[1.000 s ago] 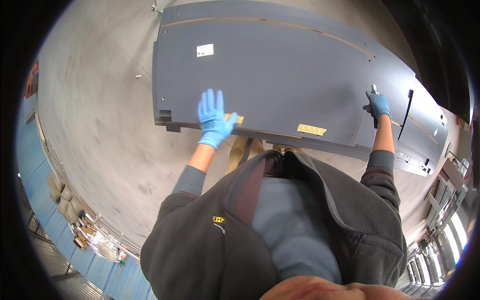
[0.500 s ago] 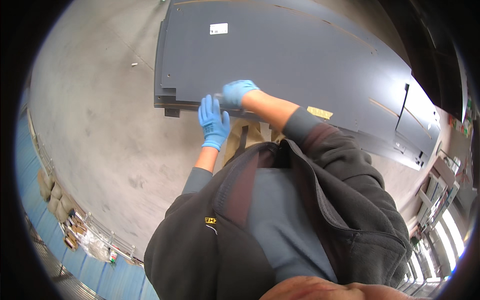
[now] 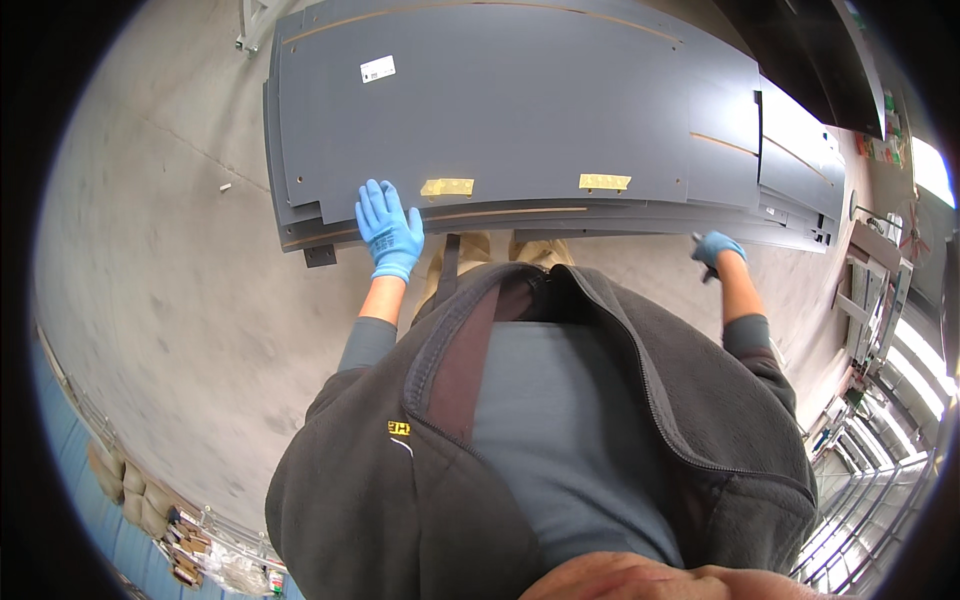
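Before me lies a stack of dark grey sheet panels. My left hand, in a blue glove, is open with fingers stretched out over the near edge of the top panel. One yellow tape strip sits just right of those fingertips, at the panel's near edge. Farther right along that edge is a second yellow tape strip. My right hand, also blue-gloved, is off the near side of the stack at the right, closed on a small dark object whose kind I cannot make out.
A white label is on the top panel's far left. Slots and small holes mark the panels. A large dark panel rises at the far right. The concrete floor extends left, with a white metal leg at the far left.
My right hand has moved from beside the left hand to the right, off the panel, uncovering the left tape strip. The left hand stays by the near edge. The view has shifted.
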The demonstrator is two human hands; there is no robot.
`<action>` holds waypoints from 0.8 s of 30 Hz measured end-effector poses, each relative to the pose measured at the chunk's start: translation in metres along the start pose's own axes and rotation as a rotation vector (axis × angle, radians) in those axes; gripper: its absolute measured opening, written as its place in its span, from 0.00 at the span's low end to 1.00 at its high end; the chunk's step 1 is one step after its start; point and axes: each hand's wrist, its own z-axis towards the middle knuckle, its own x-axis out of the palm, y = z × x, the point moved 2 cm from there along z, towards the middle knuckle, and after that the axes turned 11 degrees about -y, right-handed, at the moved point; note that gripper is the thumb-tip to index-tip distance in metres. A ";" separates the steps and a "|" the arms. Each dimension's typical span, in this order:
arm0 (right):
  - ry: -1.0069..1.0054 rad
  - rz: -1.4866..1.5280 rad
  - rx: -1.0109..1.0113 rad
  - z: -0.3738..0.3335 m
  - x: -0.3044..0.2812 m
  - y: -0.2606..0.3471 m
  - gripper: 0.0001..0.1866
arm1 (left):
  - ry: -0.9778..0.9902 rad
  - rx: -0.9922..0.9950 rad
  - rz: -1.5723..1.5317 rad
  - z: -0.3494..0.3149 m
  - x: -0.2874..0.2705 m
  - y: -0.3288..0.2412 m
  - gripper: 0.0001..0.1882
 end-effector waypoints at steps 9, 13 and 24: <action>-0.237 0.120 -0.680 -0.108 -0.065 0.393 0.21 | -0.006 -0.012 -0.005 -0.002 0.003 0.002 0.41; -0.193 0.121 -0.667 -0.103 -0.071 0.368 0.22 | 0.019 -0.039 -0.008 -0.003 0.005 0.003 0.41; 0.011 -0.234 -0.818 -0.120 -0.060 0.420 0.21 | 0.019 -0.119 -0.072 0.001 0.000 0.002 0.41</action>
